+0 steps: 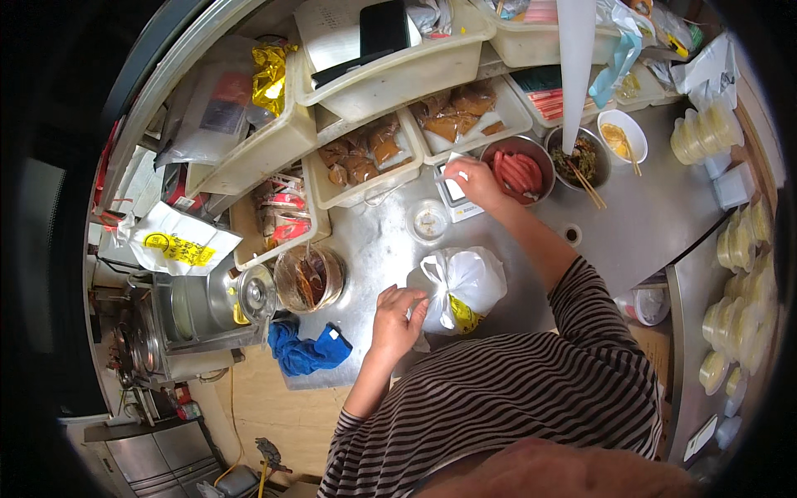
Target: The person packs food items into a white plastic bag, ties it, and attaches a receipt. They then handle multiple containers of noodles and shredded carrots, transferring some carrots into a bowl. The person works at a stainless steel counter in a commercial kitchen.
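A knotted white plastic bag (476,274) with a yellow printed patch sits on the steel worktop in front of me. Beside its knot is my left hand (398,317), fingers loosely apart and holding nothing. My right hand (479,183) pinches a small white slip (457,160), apparently paper, above a white digital scale (467,210). A round clear lid or shallow dish (428,221) lies left of the scale. Just past the right hand stands a steel bowl of reddish sausages (517,171).
Another steel bowl (582,165) holds dark greens and chopsticks; a white bowl (622,136) stands beyond it. A jar of dark sauce (309,278) and a blue cloth (309,348) are at left. Plastic bins (367,199) line the back. Stacked lidded cups (725,324) fill the right side.
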